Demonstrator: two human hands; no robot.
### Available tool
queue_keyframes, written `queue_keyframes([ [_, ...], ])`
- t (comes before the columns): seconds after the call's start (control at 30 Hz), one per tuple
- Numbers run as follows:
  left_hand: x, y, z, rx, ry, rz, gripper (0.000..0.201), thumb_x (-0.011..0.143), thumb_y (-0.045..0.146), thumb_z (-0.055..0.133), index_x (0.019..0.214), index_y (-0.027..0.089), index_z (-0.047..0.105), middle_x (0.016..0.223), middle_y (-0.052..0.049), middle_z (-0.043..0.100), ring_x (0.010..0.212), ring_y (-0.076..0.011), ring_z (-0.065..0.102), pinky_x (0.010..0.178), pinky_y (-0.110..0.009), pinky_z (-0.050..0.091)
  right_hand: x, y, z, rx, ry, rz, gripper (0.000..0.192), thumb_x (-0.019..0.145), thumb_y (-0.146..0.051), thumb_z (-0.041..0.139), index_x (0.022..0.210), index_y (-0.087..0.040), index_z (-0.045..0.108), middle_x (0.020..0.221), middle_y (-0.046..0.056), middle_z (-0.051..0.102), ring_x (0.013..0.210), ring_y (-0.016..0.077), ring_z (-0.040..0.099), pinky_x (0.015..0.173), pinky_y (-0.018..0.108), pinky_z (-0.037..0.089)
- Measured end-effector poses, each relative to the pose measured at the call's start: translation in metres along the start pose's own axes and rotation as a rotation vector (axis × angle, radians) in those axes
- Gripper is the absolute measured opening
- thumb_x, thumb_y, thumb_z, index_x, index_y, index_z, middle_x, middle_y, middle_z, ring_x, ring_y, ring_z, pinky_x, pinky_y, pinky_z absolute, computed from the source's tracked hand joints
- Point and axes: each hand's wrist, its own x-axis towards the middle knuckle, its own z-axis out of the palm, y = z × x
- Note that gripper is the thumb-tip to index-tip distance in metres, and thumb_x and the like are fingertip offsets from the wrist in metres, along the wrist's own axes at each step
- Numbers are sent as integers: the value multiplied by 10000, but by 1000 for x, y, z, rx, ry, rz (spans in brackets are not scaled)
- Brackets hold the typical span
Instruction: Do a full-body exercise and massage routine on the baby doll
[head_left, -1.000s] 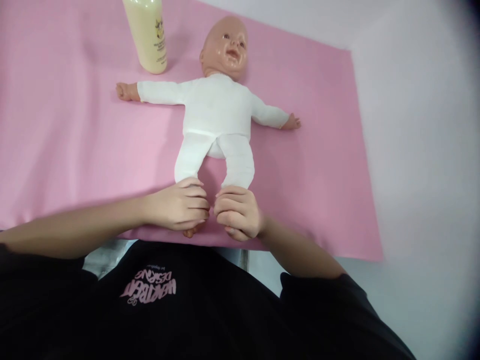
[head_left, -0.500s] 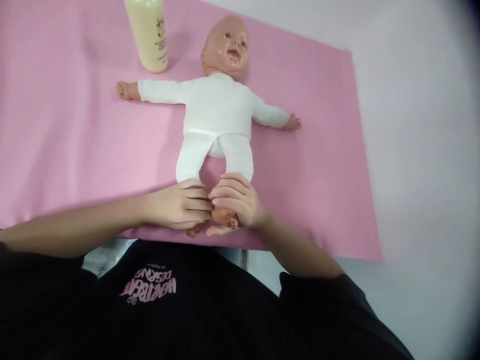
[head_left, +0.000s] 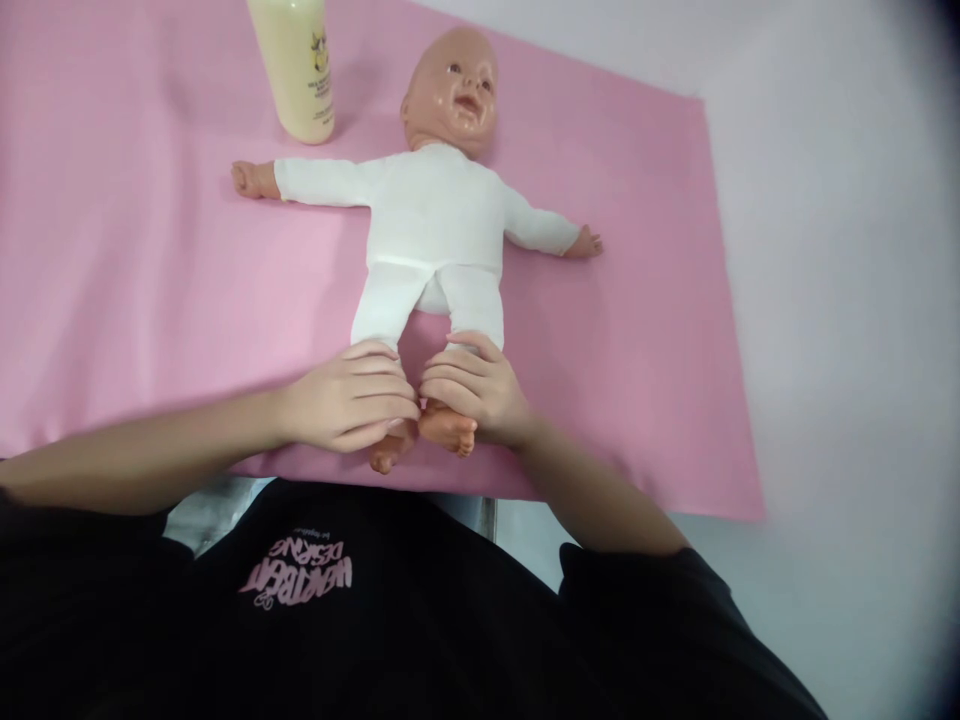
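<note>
A baby doll (head_left: pixel 435 225) in a white suit lies face up, arms spread, on a pink mat (head_left: pixel 135 280) that covers the counter, its head away from the person and its bare feet at the near edge of the mat. The left hand (head_left: pixel 349 400) wraps its fingers (head_left: pixel 382 385) around the lower part of one doll leg, and the right hand (head_left: pixel 480 390) closes its fingers (head_left: pixel 450 375) around the other, the two hands touching. Since a second ago both hands have slid a little up the legs towards the doll's body: then the right hand hid its foot, and now both feet (head_left: pixel 446 430) stick out below the hands. A cream bottle (head_left: pixel 296 65) stands upright on the mat near the doll's head, where it was before; the doll has not shifted.
</note>
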Motion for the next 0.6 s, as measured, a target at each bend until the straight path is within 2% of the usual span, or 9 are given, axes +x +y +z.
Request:
queue_keyframes([
  [0.1,1,0,0,-1,-16,0,229,977,239,493,1010,248,719,939,-30,778,917,-185,693,1028,-396,536,0,-1,0,37,21,8,228,1024,-202,493,815,-238,577,745,-54,722,745,123,687,951,370,540],
  [0.3,4,1,2,19,-8,65,244,990,220,466,982,234,710,915,-32,774,870,-182,678,995,-381,534,1,-3,-1,126,62,63,168,971,-256,562,806,-233,538,685,-43,680,635,134,656,806,341,567],
  [0.43,4,2,2,16,-69,53,267,1006,233,448,951,238,709,901,-36,763,878,-184,676,1008,-382,519,2,-3,-3,151,47,99,260,922,-419,668,800,-238,526,680,-43,669,617,145,648,736,344,565],
  [0.6,4,1,3,13,-66,67,293,1020,239,434,916,229,708,906,-50,758,898,-192,660,1002,-384,511,1,-5,-3,162,39,97,348,956,-550,568,803,-238,548,673,-23,660,627,164,656,734,369,575],
])
